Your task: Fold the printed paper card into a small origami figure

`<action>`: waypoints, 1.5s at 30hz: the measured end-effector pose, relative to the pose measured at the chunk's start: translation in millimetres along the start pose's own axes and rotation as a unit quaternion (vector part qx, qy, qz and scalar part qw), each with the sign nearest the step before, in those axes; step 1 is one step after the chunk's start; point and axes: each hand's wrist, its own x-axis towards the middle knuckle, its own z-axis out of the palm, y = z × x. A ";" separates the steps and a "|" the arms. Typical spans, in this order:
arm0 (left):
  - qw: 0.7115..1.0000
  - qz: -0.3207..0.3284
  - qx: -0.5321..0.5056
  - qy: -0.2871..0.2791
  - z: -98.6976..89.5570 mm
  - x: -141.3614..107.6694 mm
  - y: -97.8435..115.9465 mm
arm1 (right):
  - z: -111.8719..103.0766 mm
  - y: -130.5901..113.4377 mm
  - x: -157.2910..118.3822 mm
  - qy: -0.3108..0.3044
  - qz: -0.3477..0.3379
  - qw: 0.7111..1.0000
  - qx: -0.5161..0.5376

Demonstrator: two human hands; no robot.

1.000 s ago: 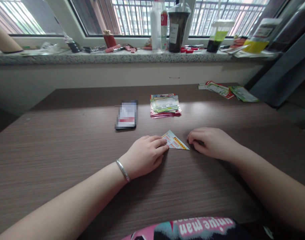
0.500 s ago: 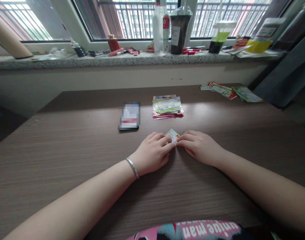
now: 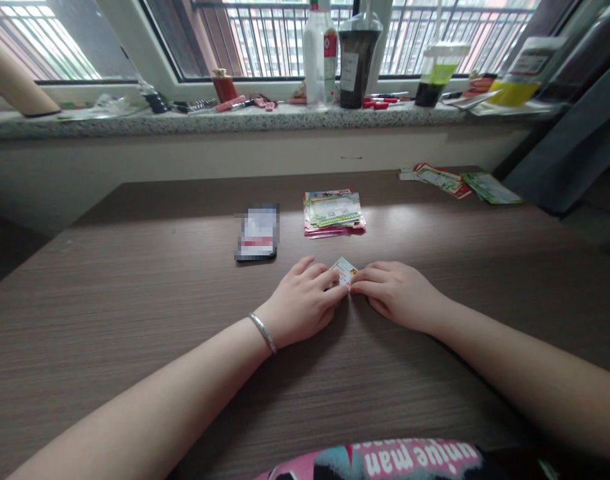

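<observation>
A small printed paper (image 3: 343, 268), whitish with orange and red print, lies on the brown table with a corner pointing away from me. From the left my left hand (image 3: 307, 301), with a silver bangle at its wrist, pinches its edge; the little finger is lifted off. From the other side my right hand (image 3: 397, 293) holds it between thumb and fingertips. The fingertips of both hands almost meet at the paper's near end and hide much of it. Behind the hands lies a stack of colourful printed sheets (image 3: 333, 212), green-edged on top and pink-red below.
A phone (image 3: 257, 233), its screen blurred, lies left of the stack. More printed sheets (image 3: 442, 181) lie fanned at the table's back right. On the granite sill (image 3: 209, 127) stand a clear bottle (image 3: 315, 63), a dark lidded cup (image 3: 357, 67) and a green-and-black drink (image 3: 439, 77).
My left little finger has lifted and spread away from the others. Both hands stay at the paper with barely any other movement. The view has shifted very slightly.
</observation>
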 end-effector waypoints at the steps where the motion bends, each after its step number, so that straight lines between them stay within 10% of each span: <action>1: 1.000 0.002 0.003 -0.001 0.0 -0.3 -0.7 | -0.5 -0.5 -0.2 -0.002 0.002 1.000 0.000; 45: 0.995 0.023 -0.045 -0.082 -24.3 -21.2 -34.3 | 1.7 0.2 -6.4 -0.031 0.041 0.999 -0.007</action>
